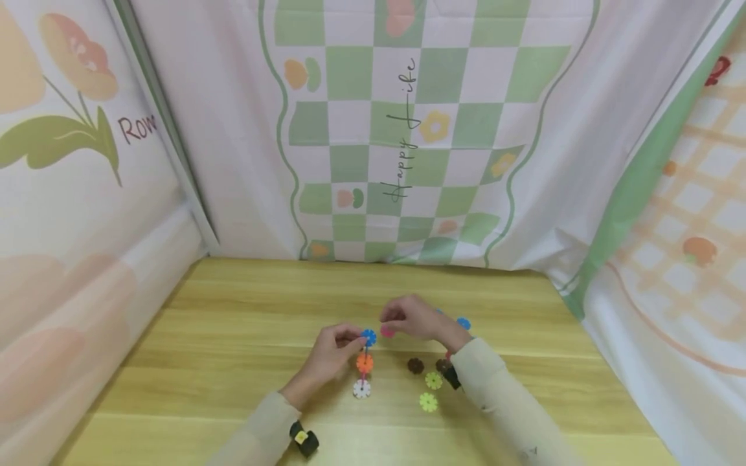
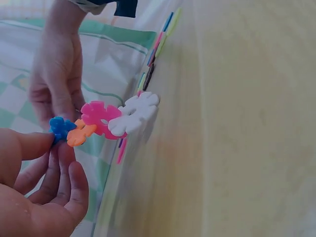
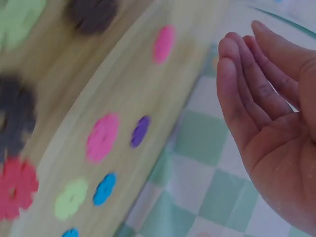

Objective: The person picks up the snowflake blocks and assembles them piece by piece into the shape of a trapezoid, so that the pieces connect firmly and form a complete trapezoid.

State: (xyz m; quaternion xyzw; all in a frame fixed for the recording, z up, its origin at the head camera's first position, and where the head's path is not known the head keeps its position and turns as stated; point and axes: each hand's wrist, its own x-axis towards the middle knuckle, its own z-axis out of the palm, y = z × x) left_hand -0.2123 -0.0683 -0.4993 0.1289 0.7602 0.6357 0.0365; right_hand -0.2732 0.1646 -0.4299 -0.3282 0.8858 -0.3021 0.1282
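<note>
My left hand (image 1: 331,353) pinches the blue notched flower disc (image 2: 61,128) between thumb and fingertips. That disc is at one end of a joined chain, with an orange disc (image 1: 364,363), a pink disc (image 2: 98,117) and a white disc (image 1: 361,388) following it. Just to the right is my right hand (image 1: 412,317), its fingers loosely bent. The right wrist view shows a gap between that thumb and the fingers, with nothing held. Beneath those fingertips, a loose pink disc (image 1: 387,331) appears in the head view.
Loose discs lie on the wooden table (image 1: 233,323) around my right forearm: brown (image 1: 416,366), yellow-green (image 1: 433,380), blue (image 1: 463,323), red (image 3: 17,190) and purple (image 3: 140,131) among them. A checked curtain (image 1: 396,129) hangs along the table's far edge.
</note>
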